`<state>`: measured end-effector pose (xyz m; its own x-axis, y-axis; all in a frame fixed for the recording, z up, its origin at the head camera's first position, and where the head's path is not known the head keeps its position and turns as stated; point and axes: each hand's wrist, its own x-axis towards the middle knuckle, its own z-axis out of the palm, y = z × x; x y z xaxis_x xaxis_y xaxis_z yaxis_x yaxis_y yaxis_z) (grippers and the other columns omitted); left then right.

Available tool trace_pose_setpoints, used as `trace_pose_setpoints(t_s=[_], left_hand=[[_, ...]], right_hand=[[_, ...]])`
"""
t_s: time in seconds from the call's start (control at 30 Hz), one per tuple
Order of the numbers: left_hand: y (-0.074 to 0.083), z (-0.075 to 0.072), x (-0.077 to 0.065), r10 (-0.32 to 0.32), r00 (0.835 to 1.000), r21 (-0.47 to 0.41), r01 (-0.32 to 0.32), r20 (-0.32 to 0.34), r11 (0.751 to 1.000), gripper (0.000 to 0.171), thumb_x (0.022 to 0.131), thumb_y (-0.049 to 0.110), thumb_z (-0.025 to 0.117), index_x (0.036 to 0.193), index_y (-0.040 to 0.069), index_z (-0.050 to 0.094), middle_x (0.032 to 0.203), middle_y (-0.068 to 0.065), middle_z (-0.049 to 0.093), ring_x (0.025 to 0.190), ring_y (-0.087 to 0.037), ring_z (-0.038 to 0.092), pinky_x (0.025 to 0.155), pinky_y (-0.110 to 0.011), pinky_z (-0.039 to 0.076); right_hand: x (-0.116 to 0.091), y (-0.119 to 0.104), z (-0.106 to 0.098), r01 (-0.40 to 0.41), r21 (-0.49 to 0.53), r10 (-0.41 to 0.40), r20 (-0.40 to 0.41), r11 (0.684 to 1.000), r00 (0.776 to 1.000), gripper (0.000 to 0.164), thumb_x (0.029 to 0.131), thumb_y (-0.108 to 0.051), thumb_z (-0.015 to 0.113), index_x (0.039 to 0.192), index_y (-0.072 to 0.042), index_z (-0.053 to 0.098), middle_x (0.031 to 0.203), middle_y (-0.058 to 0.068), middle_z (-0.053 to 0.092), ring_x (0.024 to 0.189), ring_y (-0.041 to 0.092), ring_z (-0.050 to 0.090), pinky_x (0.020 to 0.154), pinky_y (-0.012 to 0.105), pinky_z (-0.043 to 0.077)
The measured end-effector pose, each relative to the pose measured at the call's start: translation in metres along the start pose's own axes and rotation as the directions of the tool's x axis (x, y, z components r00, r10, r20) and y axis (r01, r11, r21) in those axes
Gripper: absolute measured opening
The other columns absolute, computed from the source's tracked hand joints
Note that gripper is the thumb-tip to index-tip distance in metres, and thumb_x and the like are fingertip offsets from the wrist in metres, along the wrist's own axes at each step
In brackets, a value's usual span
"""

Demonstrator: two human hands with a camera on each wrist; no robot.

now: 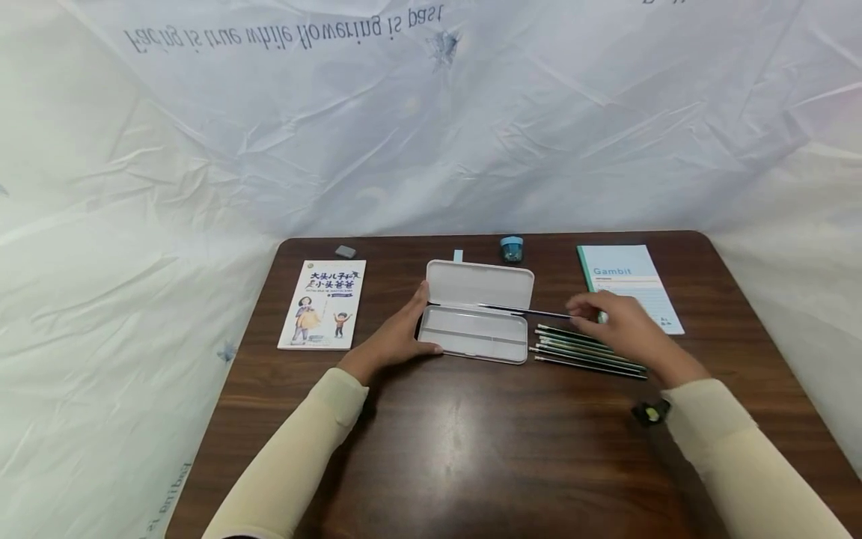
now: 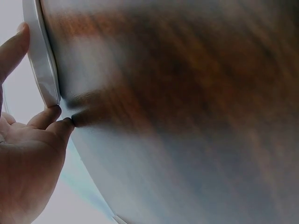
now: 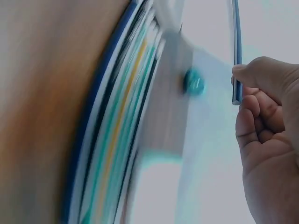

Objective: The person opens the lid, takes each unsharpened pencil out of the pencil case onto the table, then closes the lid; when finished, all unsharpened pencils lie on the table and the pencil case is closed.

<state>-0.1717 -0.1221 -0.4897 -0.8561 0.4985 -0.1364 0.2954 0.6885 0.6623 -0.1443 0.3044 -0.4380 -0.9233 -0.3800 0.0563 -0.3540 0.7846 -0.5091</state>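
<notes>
A white pencil case (image 1: 465,355) lies open mid-table, its lid (image 1: 480,284) tipped back and its divided tray showing bare. My left hand (image 1: 393,337) holds its left end, thumb at the front corner and fingers along the lid's side; in the left wrist view the thumb (image 2: 13,51) presses on the case's wall (image 2: 43,60). Between thumb and fingertips, my right hand (image 1: 622,322) pinches a dark pencil (image 1: 539,311) by its right end. The pencil's other end overlaps the case near the hinge. Several green and dark pencils (image 1: 586,352) lie side by side below the right hand.
At left lies a picture book (image 1: 323,307), with a grey eraser (image 1: 346,252) behind it. A small blue-lidded jar (image 1: 512,250) and a light blue strip (image 1: 458,256) are behind the case. A notebook (image 1: 622,269) lies right. Pale sheeting (image 1: 404,150) surrounds the table.
</notes>
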Motion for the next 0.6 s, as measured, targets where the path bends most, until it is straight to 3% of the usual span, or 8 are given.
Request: trace_pose_setpoints(t_s=[0.17,0.27,0.43,0.6], left_hand=[[-0.002,-0.001,-0.001,0.004,1.000,-0.013,-0.004,0.004,1.000,0.135,0.096,0.037,0.091,0.178,0.015,-0.013,0.190,-0.012,-0.007,0.176,-0.028,0.007,0.141,-0.050,0.023],[-0.003,-0.002,-0.001,0.004,1.000,-0.015,-0.004,0.002,1.000,0.134,0.097,0.038,0.091,0.178,0.016,-0.013,0.190,-0.012,-0.007,0.176,-0.029,0.007,0.141,-0.051,0.023],[-0.004,-0.002,-0.001,0.005,1.000,-0.004,-0.005,0.001,1.000,0.134,0.097,0.039,0.090,0.179,0.015,-0.013,0.190,-0.015,-0.006,0.176,-0.029,0.007,0.141,-0.051,0.023],[-0.002,0.001,0.000,0.003,1.000,-0.003,-0.003,0.002,1.000,0.133,0.097,0.038,0.090,0.179,0.015,-0.013,0.190,-0.015,-0.005,0.176,-0.030,0.008,0.141,-0.052,0.023]], right_hand=[[-0.050,0.039,-0.010,-0.179,-0.007,0.179,0.006,0.984,0.984,0.021,0.106,-0.016,0.079,0.123,-0.004,0.079,0.108,0.010,0.079,0.098,0.020,0.068,0.078,0.037,0.062],[-0.068,0.062,-0.009,-0.246,-0.001,0.246,0.011,0.969,0.969,0.021,0.105,-0.016,0.080,0.122,-0.003,0.079,0.106,0.010,0.078,0.095,0.018,0.066,0.075,0.028,0.060],[-0.078,0.082,-0.003,-0.280,-0.021,0.281,0.015,0.960,0.960,0.019,0.106,-0.016,0.079,0.120,-0.005,0.080,0.104,0.008,0.077,0.092,0.016,0.062,0.075,0.025,0.053],[-0.075,0.087,-0.001,-0.280,-0.030,0.281,0.038,0.959,0.959,0.020,0.105,-0.015,0.078,0.121,-0.002,0.079,0.102,0.009,0.075,0.094,0.022,0.063,0.079,0.038,0.056]])
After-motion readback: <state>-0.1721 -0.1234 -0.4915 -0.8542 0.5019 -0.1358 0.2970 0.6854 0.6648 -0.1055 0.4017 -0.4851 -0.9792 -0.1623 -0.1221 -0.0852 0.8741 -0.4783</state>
